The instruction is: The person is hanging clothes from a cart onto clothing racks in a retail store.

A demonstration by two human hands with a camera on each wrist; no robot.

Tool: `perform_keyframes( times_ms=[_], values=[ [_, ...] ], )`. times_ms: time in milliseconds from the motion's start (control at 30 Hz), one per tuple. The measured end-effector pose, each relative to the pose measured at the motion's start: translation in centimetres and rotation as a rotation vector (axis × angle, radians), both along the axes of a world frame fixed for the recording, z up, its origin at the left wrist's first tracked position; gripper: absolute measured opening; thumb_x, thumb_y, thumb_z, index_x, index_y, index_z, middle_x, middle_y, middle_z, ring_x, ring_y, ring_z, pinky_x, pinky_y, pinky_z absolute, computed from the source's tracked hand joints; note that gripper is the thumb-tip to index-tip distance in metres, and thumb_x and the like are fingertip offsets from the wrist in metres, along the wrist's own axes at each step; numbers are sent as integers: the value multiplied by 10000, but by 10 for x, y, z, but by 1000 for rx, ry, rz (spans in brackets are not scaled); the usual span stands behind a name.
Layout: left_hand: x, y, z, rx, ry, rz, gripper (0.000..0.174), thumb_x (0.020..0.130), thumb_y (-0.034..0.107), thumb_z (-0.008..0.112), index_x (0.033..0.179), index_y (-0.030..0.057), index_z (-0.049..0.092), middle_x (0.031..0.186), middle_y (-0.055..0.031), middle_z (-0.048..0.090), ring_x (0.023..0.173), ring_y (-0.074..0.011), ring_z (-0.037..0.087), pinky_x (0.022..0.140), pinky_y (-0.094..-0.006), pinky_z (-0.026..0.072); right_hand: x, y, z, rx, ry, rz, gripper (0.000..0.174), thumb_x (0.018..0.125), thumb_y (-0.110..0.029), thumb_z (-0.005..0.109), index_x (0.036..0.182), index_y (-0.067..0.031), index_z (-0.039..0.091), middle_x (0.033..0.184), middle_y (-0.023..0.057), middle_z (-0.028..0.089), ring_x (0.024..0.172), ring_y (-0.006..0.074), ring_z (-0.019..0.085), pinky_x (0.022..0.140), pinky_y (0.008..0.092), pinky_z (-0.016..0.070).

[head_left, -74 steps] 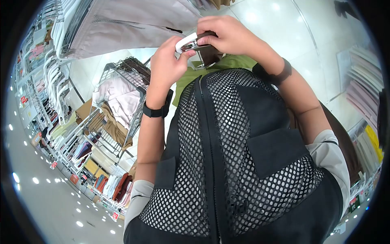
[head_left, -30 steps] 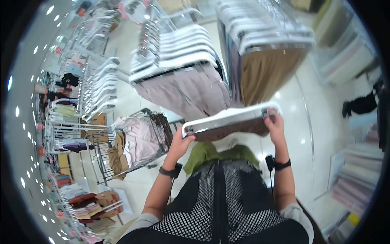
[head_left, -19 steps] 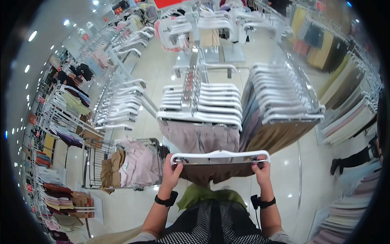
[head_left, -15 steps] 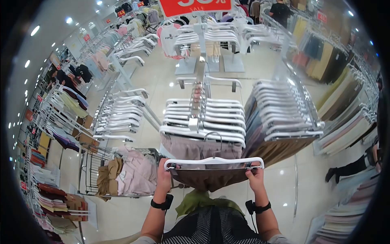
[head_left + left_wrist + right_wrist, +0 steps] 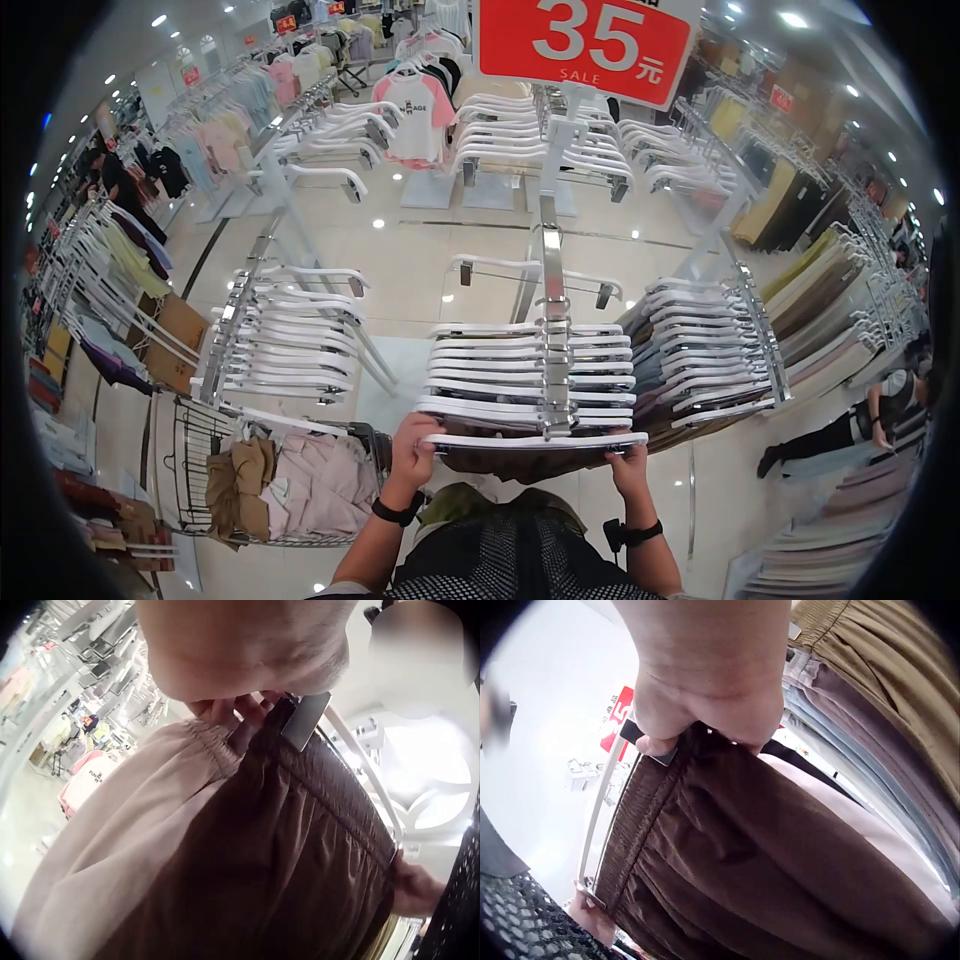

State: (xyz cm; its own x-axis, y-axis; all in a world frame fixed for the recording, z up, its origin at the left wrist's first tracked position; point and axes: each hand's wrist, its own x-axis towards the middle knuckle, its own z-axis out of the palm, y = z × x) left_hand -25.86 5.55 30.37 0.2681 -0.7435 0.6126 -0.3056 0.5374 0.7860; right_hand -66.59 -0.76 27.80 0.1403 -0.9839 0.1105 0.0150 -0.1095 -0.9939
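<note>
A white clip hanger (image 5: pixel 500 441) is held level in front of me with brown elastic-waist pants (image 5: pixel 247 847) hanging from it. My left hand (image 5: pixel 412 452) grips its left end by the clip. On the right end, my right hand (image 5: pixel 630 470) pinches the clip and the waistband, with the thumb on the clip in the right wrist view. The hanger's middle meets the front end of a metal rail (image 5: pixel 554 350) full of white hangers (image 5: pixel 480 370). Pale pink pants (image 5: pixel 127 817) hang right behind the brown pair in the left wrist view.
Racks of white hangers stand to the left (image 5: pixel 290 345) and right (image 5: pixel 710 340). A wire cart (image 5: pixel 190 470) with pink and brown garments is at lower left. A red sale sign (image 5: pixel 590 45) rises above the rail. Another person (image 5: pixel 880 410) stands at far right.
Both hands first held the hanger close to the body, then spread to its two ends. The hanger with the brown pants has moved forward and up to the rail's front end.
</note>
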Motion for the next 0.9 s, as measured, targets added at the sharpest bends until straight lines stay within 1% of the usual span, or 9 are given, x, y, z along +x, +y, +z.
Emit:
perform_keyframes(
  times_ms=[200,300,367,400,467,500,733,833,900],
  values=[
    [24,-13,-3,-49,-106,25,177,856,59,783,975,79,653,903,-128,681,802,-295,673,718,-373,545,-6,8,-22,110,-15,-100,491,822,80,646,1298,-22,585,1315,83,600,1246,203,560,1091,377,429],
    [37,-16,-7,-67,-207,-15,144,945,184,734,942,67,649,884,-111,684,802,-253,678,700,-367,541,-10,9,-16,175,-168,-118,360,835,46,750,1172,-16,642,1157,72,681,1081,184,647,958,349,511],
    [51,-17,-40,-1,279,-319,374,1045,416,590,1037,46,642,951,-79,702,832,-190,676,735,-332,533,-22,5,-23,208,-179,-99,332,867,50,723,1173,-24,617,1130,75,690,1073,189,658,957,343,518],
    [56,-22,-52,4,285,-321,374,1045,416,590,1037,46,642,951,-79,702,832,-190,676,735,-332,533,-27,2,-26,211,-179,-108,305,887,50,698,1169,-25,610,1121,73,692,1068,189,662,960,343,520],
    [64,-39,-47,303,429,-136,668,1055,638,404,1197,13,593,1140,-85,690,975,-151,649,836,-322,510,-43,-10,-34,242,-245,-127,299,920,20,664,1211,-18,605,1162,83,687,1085,194,659,981,349,515],
    [65,-47,-38,349,339,-151,813,1036,699,368,1413,-13,478,1386,-154,583,1213,-195,580,973,-337,453,-49,-15,-37,263,-315,-144,301,953,-10,631,1252,-12,600,1202,92,682,1101,199,655,1003,356,509],
    [56,-97,15,359,184,-385,1117,939,847,337,1640,-9,184,1621,-251,354,1508,-344,355,1204,-451,293,-19,-107,43,24,-138,30,576,1095,-287,506,1570,10,372,1581,187,460,1465,289,431,1188,402,357],
    [56,-108,17,344,149,-414,1075,982,768,326,1636,-55,101,1662,-255,279,1547,-339,283,1258,-409,204,12,-142,72,62,-111,122,657,1111,-429,448,1587,11,344,1589,168,441,1467,273,422,1206,376,327],
    [58,-113,15,357,121,-364,1112,955,808,328,1642,-36,104,1661,-254,288,1546,-347,290,1242,-438,231,21,-152,79,167,-123,219,685,1097,-480,463,1586,-10,367,1555,134,476,1402,227,467,1179,344,350]
  ],
)
